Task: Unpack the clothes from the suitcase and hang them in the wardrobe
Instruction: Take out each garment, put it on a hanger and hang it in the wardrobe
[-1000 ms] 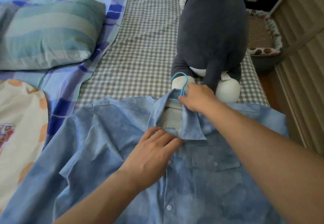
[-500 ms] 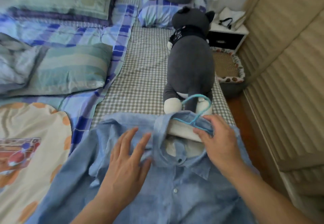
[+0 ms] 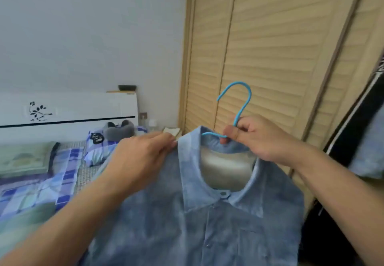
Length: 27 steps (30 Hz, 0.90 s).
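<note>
Shirt (image 3: 207, 224) noted as pale blue denim with a mottled wash, buttoned at the neck, collar folded down, and a chest pocket on one side. We find it raised upright in front of the slatted wardrobe doors (image 3: 270, 47), hung on a thin blue hanger (image 3: 241, 103) whose hook stands above the collar. The right hand (image 3: 259, 139) pinches the hanger's neck between thumb and curled fingers. The left hand (image 3: 143, 157) grips the shirt's shoulder beside the collar. We see the bed (image 3: 37, 184) behind.

Home bedroom: bed (image 3: 62, 174), headboard (image 3: 68, 109), louvred wardrobe (image 3: 270, 47)
</note>
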Available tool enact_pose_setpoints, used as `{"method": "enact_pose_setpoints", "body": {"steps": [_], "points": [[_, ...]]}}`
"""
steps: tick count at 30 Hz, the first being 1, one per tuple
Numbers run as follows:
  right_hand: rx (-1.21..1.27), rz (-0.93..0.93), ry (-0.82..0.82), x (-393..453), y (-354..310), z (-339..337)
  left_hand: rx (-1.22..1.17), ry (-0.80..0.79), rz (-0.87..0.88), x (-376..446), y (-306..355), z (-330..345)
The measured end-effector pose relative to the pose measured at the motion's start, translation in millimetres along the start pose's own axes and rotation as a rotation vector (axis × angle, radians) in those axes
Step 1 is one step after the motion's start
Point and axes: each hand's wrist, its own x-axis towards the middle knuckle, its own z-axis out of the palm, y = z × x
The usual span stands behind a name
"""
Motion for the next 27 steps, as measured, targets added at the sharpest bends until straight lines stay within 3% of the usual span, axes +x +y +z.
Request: {"method": "enact_pose_setpoints", "body": {"steps": [2,5,7,9,11,14,15,18,22,27], "points": [[-0.059,0.043,0.026,-27.5,-8.0,-62.5,0.026,0.005,0.076,25.9,23.9,-16.7],[-0.085,0.094,0.177,-70.7,-8.9,-135.6,-0.066,0.0,0.033,61.3,61.3,-24.2],[-0.126,0.136,0.314,-96.3,-7.1,-168.6,-0.118,0.053,0.033,91.0,105.4,-29.5],[-0.234,0.189,0.351,-118.2,-14.5,-200.7,-0.277,0.111,0.052,122.4,167.8,-39.5],[-0.38,0.197,0.369,-143.3,-35.8,-243.0,-0.393,0.127,0.163,150.5,232.1,-50.2],[-0.436,0.194,0.664,-183.1,-49.5,-316.9,-0.401,0.186,0.339,187.7,318.4,-64.3],[-0.429,0.203,0.666,-199.2,-47.4,-330.8,-0.432,0.203,0.358,197.8,341.3,-62.6],[-0.369,0.309,0.395,-256.0,-19.9,-338.7,-0.506,0.197,0.454,208.7,404.8,-33.3],[-0.434,0.403,0.475,-319.8,19.4,-342.9,-0.765,-0.093,0.431,194.6,479.5,36.1],[-0.373,0.592,0.355,-364.4,57.9,-368.4,-0.778,-0.181,0.48,214.5,544.8,77.0]]}}
